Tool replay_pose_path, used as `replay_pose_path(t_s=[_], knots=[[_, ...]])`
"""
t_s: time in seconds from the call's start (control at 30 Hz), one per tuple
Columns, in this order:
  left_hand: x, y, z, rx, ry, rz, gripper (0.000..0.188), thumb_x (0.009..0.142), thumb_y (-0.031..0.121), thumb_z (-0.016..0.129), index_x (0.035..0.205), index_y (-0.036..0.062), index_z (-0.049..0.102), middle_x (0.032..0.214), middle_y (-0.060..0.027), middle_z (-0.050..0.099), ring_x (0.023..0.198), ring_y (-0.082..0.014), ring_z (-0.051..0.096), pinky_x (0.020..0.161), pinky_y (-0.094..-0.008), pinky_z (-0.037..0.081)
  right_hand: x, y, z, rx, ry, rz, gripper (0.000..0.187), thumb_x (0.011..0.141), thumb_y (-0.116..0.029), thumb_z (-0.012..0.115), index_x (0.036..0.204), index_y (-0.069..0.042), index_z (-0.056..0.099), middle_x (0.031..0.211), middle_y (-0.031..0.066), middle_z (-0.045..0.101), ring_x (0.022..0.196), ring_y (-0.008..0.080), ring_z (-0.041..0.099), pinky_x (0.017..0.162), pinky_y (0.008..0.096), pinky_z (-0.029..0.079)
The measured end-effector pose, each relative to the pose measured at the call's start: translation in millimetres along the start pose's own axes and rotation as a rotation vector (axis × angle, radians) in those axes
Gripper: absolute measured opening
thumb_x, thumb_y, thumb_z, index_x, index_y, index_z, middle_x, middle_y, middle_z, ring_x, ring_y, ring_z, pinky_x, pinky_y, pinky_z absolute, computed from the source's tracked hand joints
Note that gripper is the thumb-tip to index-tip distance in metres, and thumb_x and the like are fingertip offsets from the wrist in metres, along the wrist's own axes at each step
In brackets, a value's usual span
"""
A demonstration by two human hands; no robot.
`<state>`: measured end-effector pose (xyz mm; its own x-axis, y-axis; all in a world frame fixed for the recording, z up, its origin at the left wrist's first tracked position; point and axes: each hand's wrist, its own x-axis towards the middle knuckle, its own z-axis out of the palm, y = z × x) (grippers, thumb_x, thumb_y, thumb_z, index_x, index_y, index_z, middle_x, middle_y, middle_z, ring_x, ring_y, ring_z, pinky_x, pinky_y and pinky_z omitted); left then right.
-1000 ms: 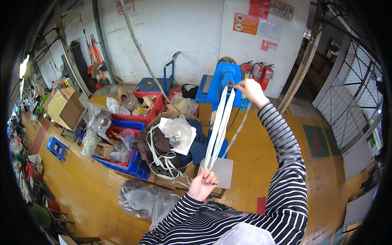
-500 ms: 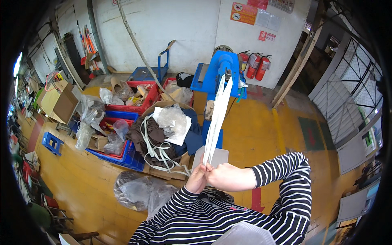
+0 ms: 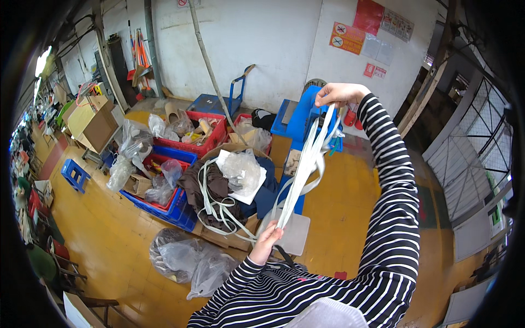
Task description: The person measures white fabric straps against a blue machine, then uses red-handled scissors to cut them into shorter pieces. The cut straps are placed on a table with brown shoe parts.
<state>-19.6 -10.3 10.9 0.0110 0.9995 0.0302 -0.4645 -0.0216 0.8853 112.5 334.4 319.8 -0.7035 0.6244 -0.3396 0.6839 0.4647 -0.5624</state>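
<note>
A bundle of flat white fabric tape (image 3: 302, 169) stretches slantwise in front of me. My left hand (image 3: 267, 241) is closed round its lower end, close to my body. Up at the far end, my right hand (image 3: 340, 95) pinches the tape near the top of a blue machine (image 3: 295, 130), with the arm reaching far out. One strip of the tape bows loosely to the right of the bundle. From the lower end, more white tape (image 3: 206, 191) runs left in loose loops over a heap of brown and dark blue cloth (image 3: 198, 183).
A pale flat panel (image 3: 298, 235) lies below the bundle. Left of the heap stand a blue crate (image 3: 183, 210) and a red crate (image 3: 219, 131) with plastic bags and scraps. Clear plastic bags (image 3: 186, 257) lie on the floor. A blue stool (image 3: 75, 176) stands farther left.
My right hand has moved from beside my left hand up to the bundle's far end at the machine. A strip now hangs slack. My left hand keeps its hold; the view has shifted.
</note>
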Motion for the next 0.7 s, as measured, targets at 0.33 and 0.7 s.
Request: replay_pose_path(t_s=[0.33, 0.7], knots=[[-3.7, 1.6, 2.7, -0.040, 0.010, -0.049, 0.036, 0.098, 0.032, 0.042, 0.108, 0.0000, 0.055, 0.105, -0.0059, 0.057, 0.093, -0.0120, 0.047, 0.088, -0.0274, 0.033, 81.6, 79.4, 33.0, -0.370, 0.530, -0.107, 0.035, 0.081, -0.034, 0.064, 0.079, 0.001, 0.068, 0.071, 0.0144, 0.065, 0.067, 0.0233, 0.062, 0.064, 0.0351, 0.048], [-1.6, 0.4, 2.9, -0.309, -0.131, -0.087, 0.031, 0.095, 0.037, 0.046, 0.088, 0.0076, 0.053, 0.111, -0.0075, 0.053, 0.110, -0.0188, 0.047, 0.093, -0.0332, 0.036, -82.2, 94.2, 221.9, 0.206, 0.748, -0.020, 0.024, 0.093, -0.022, 0.050, 0.085, 0.000, 0.056, 0.059, 0.0118, 0.046, 0.051, 0.0178, 0.046, 0.051, 0.0333, 0.040]])
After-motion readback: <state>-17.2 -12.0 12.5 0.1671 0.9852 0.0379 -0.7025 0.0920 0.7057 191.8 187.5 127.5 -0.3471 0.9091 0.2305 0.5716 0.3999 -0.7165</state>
